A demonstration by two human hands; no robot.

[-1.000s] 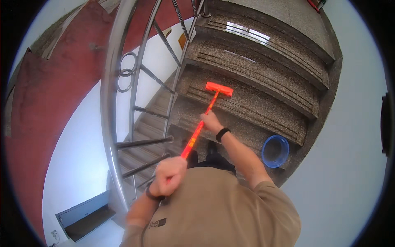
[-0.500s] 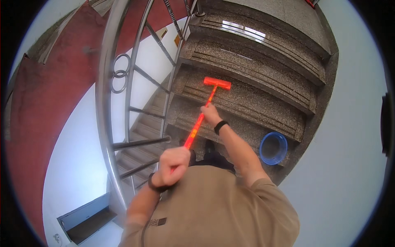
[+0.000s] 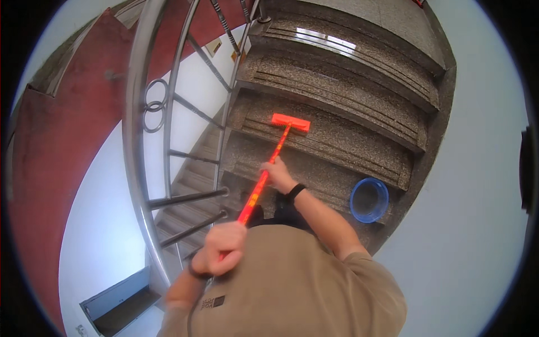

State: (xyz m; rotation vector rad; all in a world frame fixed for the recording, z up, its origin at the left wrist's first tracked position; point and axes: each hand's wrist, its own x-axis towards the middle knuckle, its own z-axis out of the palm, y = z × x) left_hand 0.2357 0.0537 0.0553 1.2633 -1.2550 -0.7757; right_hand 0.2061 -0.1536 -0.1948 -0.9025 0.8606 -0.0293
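With your right hand [image 3: 278, 175] wrapped mid-handle and left hand [image 3: 222, 247] clenched on its end, keep the orange broom [image 3: 290, 122], head at upper centre, flat on the granite step [image 3: 348, 140], sweeping toward the blue basin [image 3: 369, 200].

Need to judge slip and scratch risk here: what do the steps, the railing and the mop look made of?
The steps look like polished speckled granite, hedged: brown-grey flecks, window glare, grooved strips near the edges. The railing looks like stainless steel: bright, shiny tubes. The mop seems plastic in glossy orange-red; its handle core could be metal, I can't tell. The blue basin looks like translucent plastic.
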